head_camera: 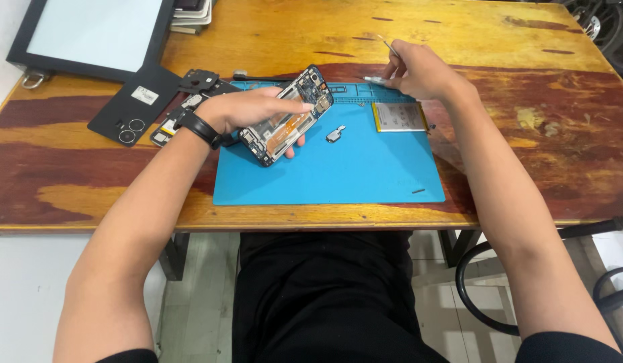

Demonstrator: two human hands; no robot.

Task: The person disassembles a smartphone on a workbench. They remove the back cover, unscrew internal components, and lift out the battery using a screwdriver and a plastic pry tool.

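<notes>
My left hand (247,111) grips an opened phone body (290,115), back cover off and circuit boards showing, tilted above the left part of a blue work mat (338,178). A black band sits on that wrist. My right hand (419,70) rests at the mat's far edge and pinches thin metal tweezers (390,47), close to a small silvery tool (375,79) on the mat's tray strip. A flat phone battery (399,116) lies on the mat just below my right hand. A small metal part (336,133) lies between the phone and the battery.
A black phone back cover (133,106) and other black phone parts (200,82) lie left of the mat on the worn wooden table (526,134). A dark-framed white panel (93,33) stands at the far left. A black chair frame (483,282) is below the table edge at right.
</notes>
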